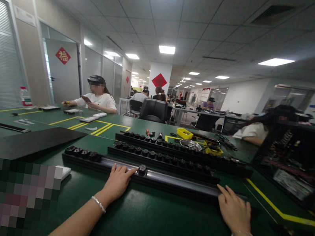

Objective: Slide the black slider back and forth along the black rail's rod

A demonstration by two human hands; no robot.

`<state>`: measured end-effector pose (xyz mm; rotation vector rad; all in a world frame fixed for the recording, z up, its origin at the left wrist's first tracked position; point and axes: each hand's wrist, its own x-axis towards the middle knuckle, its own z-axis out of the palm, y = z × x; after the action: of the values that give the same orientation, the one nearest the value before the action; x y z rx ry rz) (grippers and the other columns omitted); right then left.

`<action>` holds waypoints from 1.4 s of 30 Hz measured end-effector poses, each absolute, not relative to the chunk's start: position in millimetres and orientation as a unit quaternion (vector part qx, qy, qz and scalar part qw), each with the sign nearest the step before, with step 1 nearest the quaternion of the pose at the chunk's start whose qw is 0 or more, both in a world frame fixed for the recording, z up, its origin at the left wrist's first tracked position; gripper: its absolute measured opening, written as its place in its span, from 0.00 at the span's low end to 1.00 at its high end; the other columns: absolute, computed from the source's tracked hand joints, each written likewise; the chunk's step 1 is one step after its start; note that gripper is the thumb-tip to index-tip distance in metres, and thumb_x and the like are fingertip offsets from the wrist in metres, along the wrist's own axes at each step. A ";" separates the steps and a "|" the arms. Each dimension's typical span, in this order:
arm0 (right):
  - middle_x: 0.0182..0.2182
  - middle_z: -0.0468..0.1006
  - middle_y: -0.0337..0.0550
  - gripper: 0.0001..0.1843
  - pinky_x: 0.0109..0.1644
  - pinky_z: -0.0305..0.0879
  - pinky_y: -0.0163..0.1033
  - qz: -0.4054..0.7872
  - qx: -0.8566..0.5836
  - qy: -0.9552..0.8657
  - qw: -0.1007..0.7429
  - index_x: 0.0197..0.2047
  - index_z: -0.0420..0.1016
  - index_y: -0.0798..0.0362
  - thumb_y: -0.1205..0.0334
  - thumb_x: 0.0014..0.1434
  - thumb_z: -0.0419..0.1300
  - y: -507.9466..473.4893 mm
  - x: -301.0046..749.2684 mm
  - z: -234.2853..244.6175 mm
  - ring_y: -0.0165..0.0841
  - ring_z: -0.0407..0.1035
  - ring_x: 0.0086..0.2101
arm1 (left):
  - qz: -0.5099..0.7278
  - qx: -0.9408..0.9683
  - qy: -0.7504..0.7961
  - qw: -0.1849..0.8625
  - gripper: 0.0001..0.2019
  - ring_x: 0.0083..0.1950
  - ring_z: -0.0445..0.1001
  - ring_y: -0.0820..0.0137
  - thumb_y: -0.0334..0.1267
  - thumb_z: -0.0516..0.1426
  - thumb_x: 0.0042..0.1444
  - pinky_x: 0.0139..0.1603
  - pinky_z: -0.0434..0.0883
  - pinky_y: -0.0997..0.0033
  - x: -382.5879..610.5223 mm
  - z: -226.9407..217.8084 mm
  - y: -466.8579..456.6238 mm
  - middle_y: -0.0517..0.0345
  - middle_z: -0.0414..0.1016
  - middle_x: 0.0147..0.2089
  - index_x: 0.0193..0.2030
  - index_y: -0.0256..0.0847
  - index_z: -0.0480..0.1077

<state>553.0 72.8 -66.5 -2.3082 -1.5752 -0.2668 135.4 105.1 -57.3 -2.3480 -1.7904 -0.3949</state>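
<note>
The green table [164, 226] is covered mostly with parts, its surface divided by yellow tape [302, 220]. At the right edge a black case [271, 152] is stood with its inside exposed; a pale part and darker components are held in it, too dim to be named. Three rails are laid roughly parallel: the far rail [170, 149], the middle rail [164, 165] and, closest, the near rail [182, 184], which is set squarely across the front, presumably so that both hands can be brought to it. The right hand [234, 210] is spread, palm down, at the right part of the near rail, probably so that it is steadied. The left hand [118, 179] is laid loosely open on the rail's near side, nothing gripped, one digit being held against or just beside the lone socket [142, 170], perhaps so that its place is controlled. Small pieces, too small to be told, are held in the yellow tray [184, 133] behind. Four sockets [84, 154] are seated at the near rail's left end; the other two rails are lined with more.
</note>
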 end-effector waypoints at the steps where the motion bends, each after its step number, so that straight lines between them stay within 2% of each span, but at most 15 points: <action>1: 0.57 0.63 0.42 0.28 0.58 0.42 0.59 -0.107 -0.807 -0.555 0.171 0.57 0.63 0.45 0.52 0.57 0.36 72.5 551.9 -66.7 0.43 0.56 0.54 | -0.130 -0.785 -0.601 0.083 0.24 0.48 0.63 0.66 0.33 0.44 0.57 0.61 0.43 0.51 135.6 -57.0 104.8 0.57 0.67 0.42 0.59 0.58 0.54; 4: 0.55 0.65 0.45 0.27 0.59 0.44 0.57 -0.154 -0.773 -0.585 0.193 0.55 0.65 0.50 0.54 0.57 0.38 71.3 540.9 -64.5 0.41 0.55 0.55 | -0.124 -0.784 -0.603 0.085 0.24 0.48 0.63 0.65 0.34 0.44 0.57 0.61 0.44 0.50 136.3 -56.3 104.6 0.57 0.67 0.42 0.60 0.59 0.54; 8: 0.51 0.69 0.44 0.23 0.59 0.47 0.51 -0.173 -0.666 -0.691 0.221 0.52 0.68 0.51 0.58 0.57 0.42 70.3 505.2 -57.0 0.39 0.58 0.52 | -0.125 -0.784 -0.601 0.085 0.24 0.48 0.63 0.64 0.33 0.44 0.56 0.60 0.45 0.50 136.4 -55.9 105.5 0.56 0.67 0.42 0.59 0.59 0.54; 13: 0.49 0.70 0.46 0.21 0.59 0.50 0.48 -0.150 -0.557 -0.783 0.235 0.50 0.69 0.53 0.63 0.56 0.45 68.6 451.2 -55.9 0.37 0.61 0.50 | -0.121 -0.785 -0.602 0.085 0.26 0.48 0.64 0.64 0.31 0.43 0.56 0.60 0.45 0.49 136.7 -55.4 105.6 0.55 0.67 0.43 0.59 0.60 0.54; 18: 0.48 0.71 0.45 0.22 0.58 0.53 0.49 -0.115 -0.520 -0.808 0.253 0.52 0.67 0.52 0.67 0.53 0.47 68.7 415.7 -60.9 0.36 0.63 0.49 | -0.117 -0.788 -0.599 0.085 0.27 0.47 0.64 0.63 0.30 0.43 0.55 0.59 0.44 0.48 137.3 -54.8 104.8 0.54 0.67 0.43 0.60 0.60 0.53; 21: 0.49 0.71 0.46 0.23 0.59 0.51 0.49 -0.091 -0.529 -0.806 0.248 0.53 0.66 0.53 0.67 0.53 0.47 69.7 398.7 -59.8 0.36 0.62 0.49 | -0.114 -0.790 -0.596 0.088 0.30 0.48 0.64 0.62 0.28 0.44 0.52 0.58 0.44 0.46 137.1 -54.9 104.7 0.53 0.66 0.43 0.60 0.59 0.53; 27: 0.52 0.68 0.44 0.26 0.60 0.45 0.47 -0.053 -0.542 -0.807 0.229 0.55 0.63 0.50 0.67 0.52 0.48 69.8 365.8 -53.9 0.35 0.59 0.51 | -0.105 -0.792 -0.596 0.088 0.34 0.49 0.63 0.61 0.25 0.45 0.48 0.58 0.43 0.45 136.9 -53.9 104.3 0.54 0.66 0.43 0.61 0.61 0.51; 35: 0.56 0.63 0.40 0.31 0.57 0.32 0.60 -0.039 -0.603 -0.781 0.160 0.58 0.57 0.34 0.66 0.51 0.49 72.0 338.6 -51.1 0.40 0.52 0.55 | -0.074 -0.783 -0.614 0.071 0.34 0.51 0.62 0.60 0.27 0.45 0.49 0.57 0.41 0.42 141.1 -49.7 102.7 0.53 0.65 0.46 0.61 0.63 0.49; 42: 0.50 0.68 0.42 0.31 0.55 0.30 0.64 -0.021 -0.612 -0.777 0.149 0.57 0.57 0.34 0.67 0.51 0.49 73.3 332.5 -45.7 0.40 0.55 0.51 | -0.083 -0.785 -0.609 0.077 0.33 0.50 0.61 0.59 0.27 0.45 0.49 0.56 0.41 0.40 140.5 -50.7 103.6 0.53 0.65 0.45 0.61 0.63 0.49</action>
<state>332.5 73.3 -45.7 -1.7585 -2.2330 -0.0605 140.5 103.6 -50.7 -2.3528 -1.8239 -0.2485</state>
